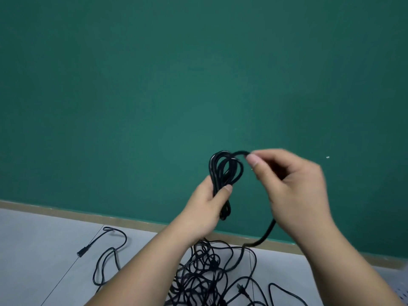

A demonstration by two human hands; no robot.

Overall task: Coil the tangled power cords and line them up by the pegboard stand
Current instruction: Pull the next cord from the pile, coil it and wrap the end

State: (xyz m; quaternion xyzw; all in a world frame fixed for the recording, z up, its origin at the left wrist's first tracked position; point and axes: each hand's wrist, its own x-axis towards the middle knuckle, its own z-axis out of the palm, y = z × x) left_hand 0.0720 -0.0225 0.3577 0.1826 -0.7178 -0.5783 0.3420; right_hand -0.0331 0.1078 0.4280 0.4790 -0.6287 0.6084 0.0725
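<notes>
Above the tangled heap of thin black power cords (209,274), as the head camera sees it, the left hand (205,208) is closed round a partly wound bundle of black cord loops (223,171), thumb pressed across the front of it. Right of that bundle and higher above the heap, the right hand (295,186) pinches a single black strand (268,230) between thumb and fingertips. The hand is blurred, so how its other fingers lie is unclear. From the pinch the strand arcs over to the bundle, and its other run drops behind the hand back down into the heap.

Left of the heap, a separate black cord with a small barrel-shaped plug (81,253) trails loose over the pale grey floor (44,250). Behind the heap stand a tan baseboard strip (66,214) and a dark green wall (154,85). At the far right of the heap a sliver of white perforated panel (401,297) shows; whether it is the pegboard stand I cannot tell.

The likely trouble is the feeding strand. It runs straight into the knots, so a firm pull could tighten them or drag the whole heap up. The uneven loops could also slip from the left grip if the next turn is laid loosely.

No container is in view.
</notes>
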